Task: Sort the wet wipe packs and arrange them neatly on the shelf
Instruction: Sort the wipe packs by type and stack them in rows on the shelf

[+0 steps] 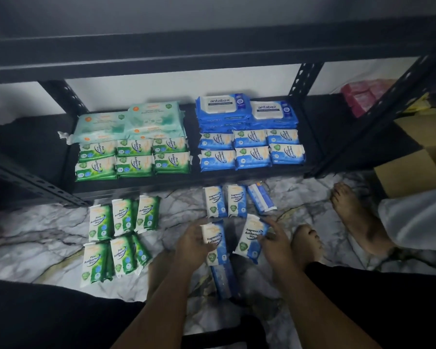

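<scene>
Left hand is gripping a blue pack at 6 o'clock, fingers curling round its left edge. Right hand is pinching a second blue pack by its right edge. That pack is tilting and sitting just at 3 o'clock of the first, near it but apart. Both are hanging low over the floor; can't tell if they are touching it. A dark pack is lying at 6 o'clock of the first, partly under it. Three blue floor packs are lying in a row at 12 o'clock of the hands. Green floor packs are lying in two rows at 9 o'clock of the left hand. The shelf is sitting at 12 o'clock. It is carrying green shelf packs at 11 o'clock with mint packs behind them. Blue shelf packs are lying at 1 o'clock with antabax packs behind. A foot is resting just at 3 o'clock of the right hand. A box is sitting at 3 o'clock.
</scene>
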The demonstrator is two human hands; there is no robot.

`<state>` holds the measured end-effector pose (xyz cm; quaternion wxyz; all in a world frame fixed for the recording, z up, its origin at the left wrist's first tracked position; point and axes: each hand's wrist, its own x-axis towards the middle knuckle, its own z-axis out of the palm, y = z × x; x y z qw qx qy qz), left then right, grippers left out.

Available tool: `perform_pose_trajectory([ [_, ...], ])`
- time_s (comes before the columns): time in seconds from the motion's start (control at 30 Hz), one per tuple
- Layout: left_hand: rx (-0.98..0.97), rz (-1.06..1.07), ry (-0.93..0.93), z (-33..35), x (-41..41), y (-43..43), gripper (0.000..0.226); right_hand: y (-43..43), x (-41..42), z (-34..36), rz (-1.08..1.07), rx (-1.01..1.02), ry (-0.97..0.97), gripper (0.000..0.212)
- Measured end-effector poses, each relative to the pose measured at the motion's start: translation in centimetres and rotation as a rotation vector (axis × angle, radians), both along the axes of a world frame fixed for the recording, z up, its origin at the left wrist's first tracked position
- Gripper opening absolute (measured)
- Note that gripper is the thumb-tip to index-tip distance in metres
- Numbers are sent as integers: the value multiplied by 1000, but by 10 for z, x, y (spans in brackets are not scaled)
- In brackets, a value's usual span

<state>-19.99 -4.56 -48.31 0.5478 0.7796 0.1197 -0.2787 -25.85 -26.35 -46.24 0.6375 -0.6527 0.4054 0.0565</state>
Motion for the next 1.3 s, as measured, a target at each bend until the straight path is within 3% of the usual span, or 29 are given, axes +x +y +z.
perform_pose_trajectory([
  [0.4, 175, -69, 56, -74, 34, -21, 49, 2, 41, -92, 357, -287, 129, 57],
  [0.5, 220, -124, 46, -84, 39, -24, 49, 8, 48, -90, 409, -372, 138, 49],
  [0.77, 449, -139, -68, -85, 39, -41, 40, 19, 58, -91, 306, -458, 201, 44],
  [0.93, 417, -91, -81, -92, 34, -42, 34, 20, 58, -96, 286, -524, 162, 39],
  [1.17, 527, -156, 12, -85, 27, -30, 38, 14, 52, -84, 181, -449, 233, 15],
  [1.3, 565, -158, 118, -75, 6, -20, 36, 10, 40, -72, 183, -408, 250, 14],
])
